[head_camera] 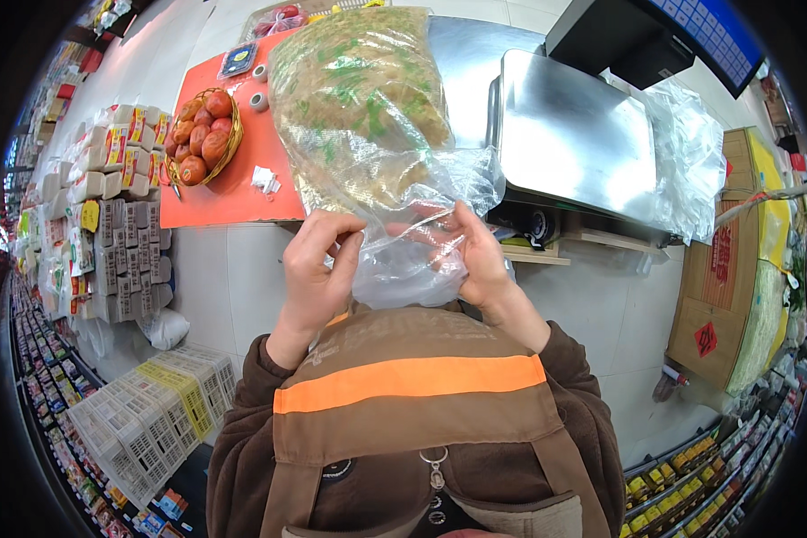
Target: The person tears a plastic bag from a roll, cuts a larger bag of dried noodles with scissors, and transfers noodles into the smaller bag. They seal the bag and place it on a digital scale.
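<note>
A large clear plastic bag (363,101) with green print and tan contents lies on the counter in front of me. Its loose clear end (410,276) hangs over the counter's edge towards my apron. My left hand (323,259) pinches the left side of this loose film between curled fingers and thumb. On the other side, my right hand (481,252) grips the film, and some of its fingers show through the plastic. What exactly the tan contents are, I cannot tell through the film.
On the orange mat (208,208) stand a wicker basket of reddish-orange fruit (202,138), tape rolls (259,101) and a plastic box (238,60). To the right are a steel weighing plate (575,134), a screen (706,40) and a heap of plastic bags (686,148). Crates (151,417) stand lower left.
</note>
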Demonstrator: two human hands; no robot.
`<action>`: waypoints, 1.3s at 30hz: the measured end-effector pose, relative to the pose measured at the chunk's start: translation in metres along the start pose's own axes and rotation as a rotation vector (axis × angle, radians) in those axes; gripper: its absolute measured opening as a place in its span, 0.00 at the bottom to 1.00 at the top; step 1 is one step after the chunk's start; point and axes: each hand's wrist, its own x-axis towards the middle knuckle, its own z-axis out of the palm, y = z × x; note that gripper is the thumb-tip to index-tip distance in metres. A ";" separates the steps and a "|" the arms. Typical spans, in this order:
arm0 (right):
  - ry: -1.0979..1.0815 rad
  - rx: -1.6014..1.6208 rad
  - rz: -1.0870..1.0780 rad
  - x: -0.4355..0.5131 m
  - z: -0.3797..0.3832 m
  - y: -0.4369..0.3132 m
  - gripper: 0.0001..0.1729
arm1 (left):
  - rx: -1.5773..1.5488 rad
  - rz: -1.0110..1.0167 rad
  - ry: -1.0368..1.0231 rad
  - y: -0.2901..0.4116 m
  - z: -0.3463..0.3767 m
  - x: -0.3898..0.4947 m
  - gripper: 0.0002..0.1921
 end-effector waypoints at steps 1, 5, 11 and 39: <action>-0.050 0.027 0.011 0.002 -0.003 -0.001 0.30 | -0.011 -0.016 -0.007 0.001 -0.001 -0.001 0.08; -0.297 0.144 -0.020 0.004 -0.017 -0.001 0.31 | 0.054 0.079 -0.075 0.011 0.010 0.001 0.11; -0.235 -0.151 -0.240 0.006 -0.014 -0.004 0.29 | 0.217 0.298 -0.053 0.013 0.021 0.029 0.23; -0.078 -1.808 -0.940 0.029 0.010 -0.020 0.35 | -0.251 -0.206 -0.001 -0.012 0.006 0.066 0.05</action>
